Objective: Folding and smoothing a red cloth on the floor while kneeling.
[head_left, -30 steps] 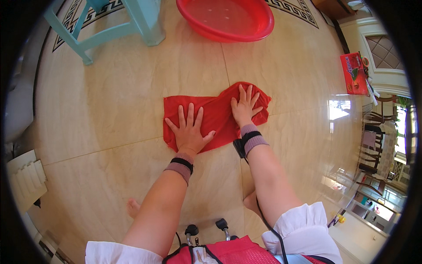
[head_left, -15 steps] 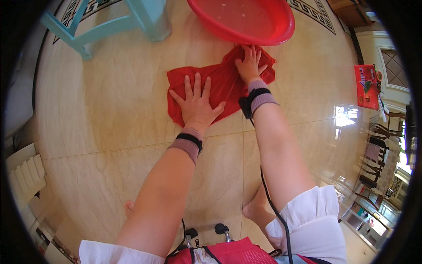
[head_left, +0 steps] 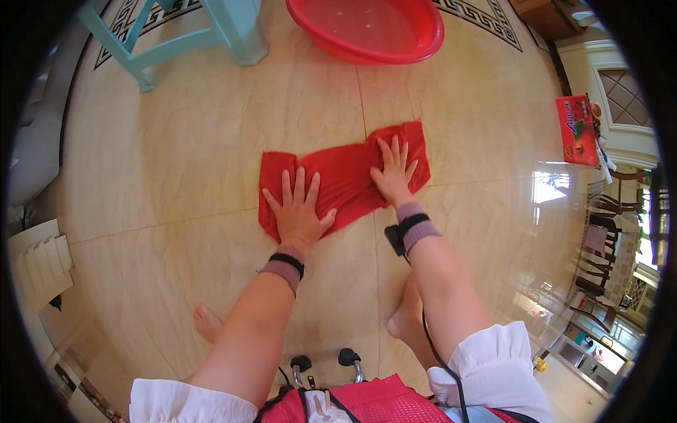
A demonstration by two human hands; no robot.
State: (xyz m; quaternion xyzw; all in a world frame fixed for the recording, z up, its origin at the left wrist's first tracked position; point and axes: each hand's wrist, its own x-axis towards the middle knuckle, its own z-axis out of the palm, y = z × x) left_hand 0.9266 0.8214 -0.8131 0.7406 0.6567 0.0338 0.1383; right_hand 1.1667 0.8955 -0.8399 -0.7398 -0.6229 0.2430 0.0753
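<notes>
A red cloth point(head_left: 342, 180) lies spread and slightly wrinkled on the beige tiled floor. My left hand point(head_left: 299, 213) presses flat on its left part, fingers spread. On the cloth's right part rests my right hand point(head_left: 394, 173), also flat with the fingers apart. Neither hand grips the fabric. Beyond the cloth, apart from it, stands a red basin point(head_left: 352, 53) with what looks like water inside. Both wrists wear mauve cuffs with black straps, and a small black device sits at the right one.
A light blue plastic stool point(head_left: 238, 35) stands at the far left. On the right side is a red printed carton point(head_left: 577, 130) by a cream cabinet. A black cable point(head_left: 441, 359) runs along my right arm. My bare feet are on the floor near me.
Both hands have drawn the red cloth back toward me and slightly left. A gap now separates it from the basin, and its right part lies flatter.
</notes>
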